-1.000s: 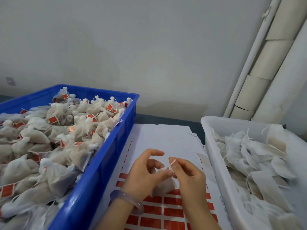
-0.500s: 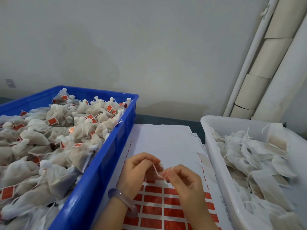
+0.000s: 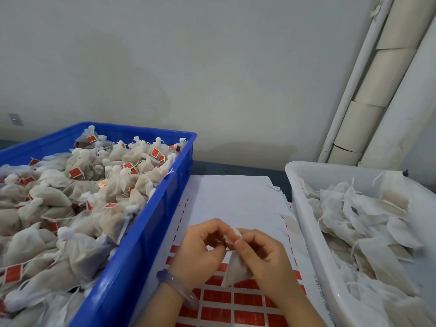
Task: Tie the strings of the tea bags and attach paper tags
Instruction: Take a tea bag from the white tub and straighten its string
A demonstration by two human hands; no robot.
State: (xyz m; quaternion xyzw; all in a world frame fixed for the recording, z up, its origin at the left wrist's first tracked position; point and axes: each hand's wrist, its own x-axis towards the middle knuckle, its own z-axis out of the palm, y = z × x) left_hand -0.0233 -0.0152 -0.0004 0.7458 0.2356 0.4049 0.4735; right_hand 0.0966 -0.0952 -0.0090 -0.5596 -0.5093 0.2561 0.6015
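A small off-white tea bag (image 3: 236, 267) hangs between my hands above a sheet of red paper tags (image 3: 226, 303). My left hand (image 3: 200, 251), with a pale bangle on the wrist, has its fingers curled at the bag's gathered neck. My right hand (image 3: 262, 258) pinches the white string end (image 3: 237, 233) at the top of the bag. Both hands meet over the near middle of the table.
A blue crate (image 3: 151, 232) on the left is heaped with tied tea bags bearing red tags. A white bin (image 3: 306, 208) on the right holds flat untied bags with loose strings. White backing paper (image 3: 236, 199) lies between them; a wall and pipes stand behind.
Both hands stay close together working the string; the bag now hangs lower below the fingers, and the string end is gathered short at my right fingertips.
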